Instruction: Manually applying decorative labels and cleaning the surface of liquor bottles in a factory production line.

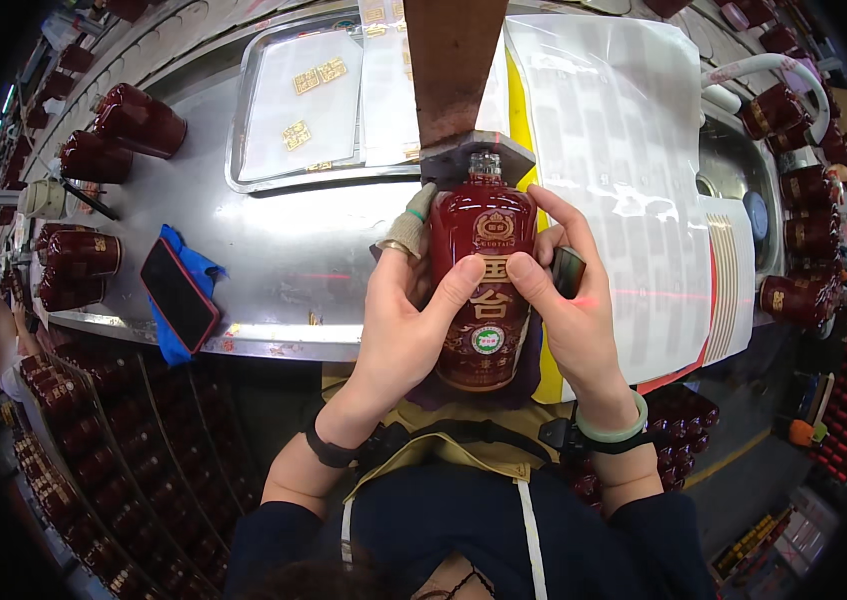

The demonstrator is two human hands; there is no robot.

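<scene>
A: What are the hands on?

B: A dark red glass bottle (pixel 489 300), at the steel tabletop's (pixel 274 250) front edge, right of its middle. Its base faces the person; its clear, ridged neck (pixel 485 168) points away, near a grey block (pixel 514 158). The glass is too dark to tell what is inside.

A: Any other containers?

B: A metal tray (pixel 241 130) toward the back edge, holding a white sheet (pixel 269 105) with gold emblems (pixel 319 76) on it. More dark red bottles (pixel 142 120) stand by the left edge.

A: And the markings?

B: A gold crest (pixel 495 229) near the bottle's shoulder, large gold characters below, partly under the thumbs, then a round green-and-white sticker (pixel 488 340) near the base.

A: How are the hands set?

B: The left hand (pixel 409 315) grips one side, thumb pressed on the front, a beige cover (pixel 407 232) on one finger. The right hand (pixel 576 315) mirrors it, thumb on the front, index finger reaching up toward the shoulder. Something dark (pixel 568 270) shows by its fingers; I cannot tell what. Both forearms come in from the person's side, elbows bent.
</scene>
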